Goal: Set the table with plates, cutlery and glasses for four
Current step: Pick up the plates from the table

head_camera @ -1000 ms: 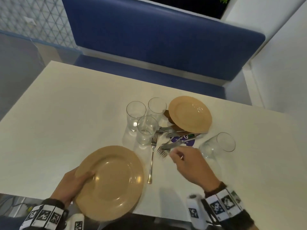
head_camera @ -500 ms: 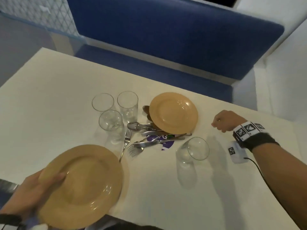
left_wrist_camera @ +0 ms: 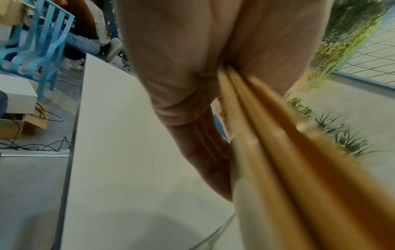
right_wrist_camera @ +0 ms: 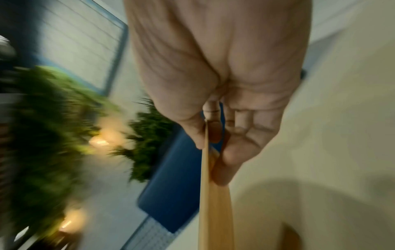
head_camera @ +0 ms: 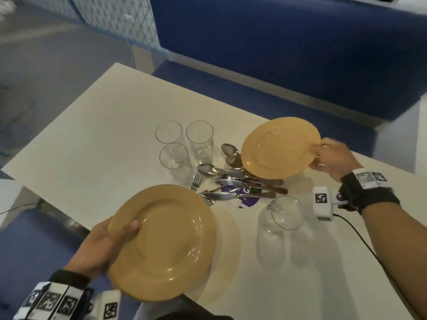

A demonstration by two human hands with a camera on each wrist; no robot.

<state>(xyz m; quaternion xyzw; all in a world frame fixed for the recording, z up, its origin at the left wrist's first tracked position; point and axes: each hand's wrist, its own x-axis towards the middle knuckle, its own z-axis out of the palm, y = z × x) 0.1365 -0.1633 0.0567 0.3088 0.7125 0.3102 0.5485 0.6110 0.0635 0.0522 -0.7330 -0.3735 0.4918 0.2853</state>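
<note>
My left hand (head_camera: 111, 239) grips a stack of tan plates (head_camera: 166, 241) by its left rim, thumb on top, held over the table's near edge. In the left wrist view my left hand (left_wrist_camera: 192, 84) pinches three stacked plate rims (left_wrist_camera: 278, 152). My right hand (head_camera: 328, 158) pinches the right rim of another tan plate (head_camera: 279, 146), which is tilted up above the cutlery pile (head_camera: 235, 181) of forks, knives and spoons. The right wrist view shows that plate edge (right_wrist_camera: 213, 211) between thumb and fingers (right_wrist_camera: 226, 160). Three glasses (head_camera: 175, 155) stand left of the cutlery and one glass (head_camera: 286, 213) stands nearer, on the right.
The white table (head_camera: 104, 135) has a purple round card (head_camera: 246, 198) under the cutlery. A blue bench (head_camera: 277, 54) runs along the far side, and a white wall is on the right. A cable (head_camera: 369, 250) trails from my right wrist over the table.
My right hand left the cutlery, swung to the far right, then took the far plate's rim and lifted it. My left hand carried its plates up over the table's near edge.
</note>
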